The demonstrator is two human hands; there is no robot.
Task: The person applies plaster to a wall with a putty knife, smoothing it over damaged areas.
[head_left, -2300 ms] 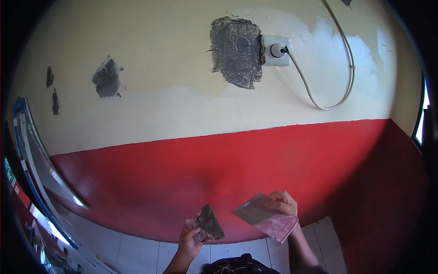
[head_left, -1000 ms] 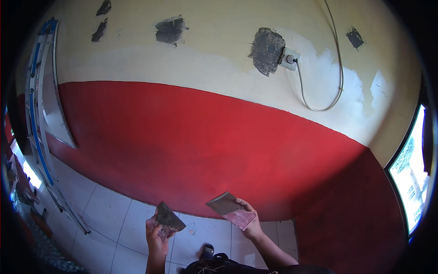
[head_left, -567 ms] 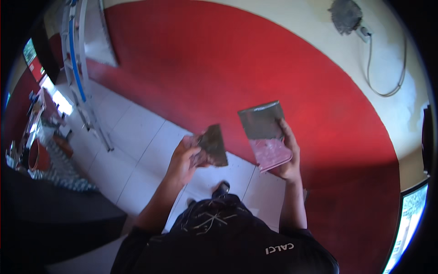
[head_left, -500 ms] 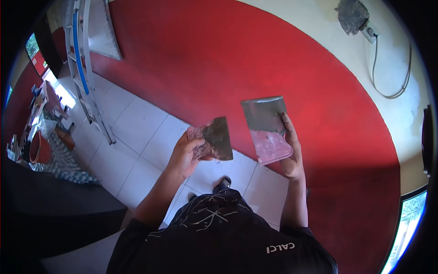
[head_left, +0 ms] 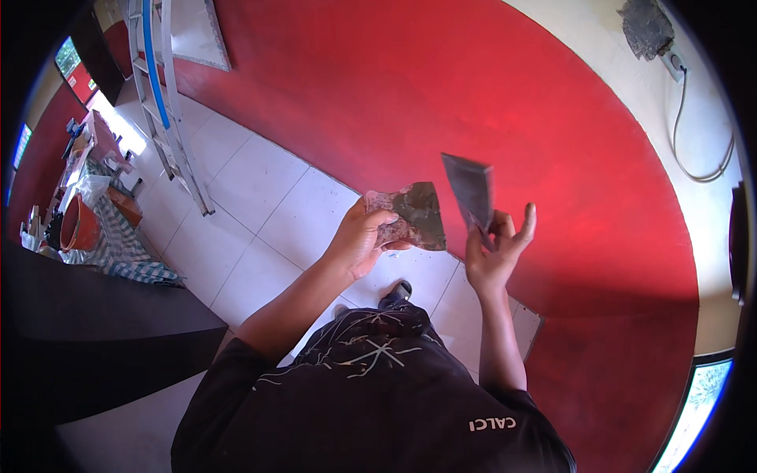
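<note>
My left hand (head_left: 356, 243) grips a pinkish putty scraper (head_left: 422, 214), thumb on top, its broad end coated in dark grey filler. To the right and a little higher, my right hand (head_left: 495, 264) pinches a second putty scraper (head_left: 468, 188) by its handle end, with some fingers raised off it. That scraper is tilted steeply and slightly blurred, with a dark grey face showing. A gap separates the two blades, and both are held in the air before the red wall (head_left: 355, 94).
An aluminium ladder (head_left: 159, 94) leans at the upper left. An orange bucket (head_left: 80, 223) and a checked cloth (head_left: 130, 256) lie left, beyond a dark surface (head_left: 95, 315). A plugged-in cable (head_left: 680, 134) hangs at the upper right, beside a grey wall patch (head_left: 648, 30).
My right hand has turned its scraper from broad face to steep tilt, its fingers shifting and partly lifting. My left hand with its scraper sits further right and slightly higher in view.
</note>
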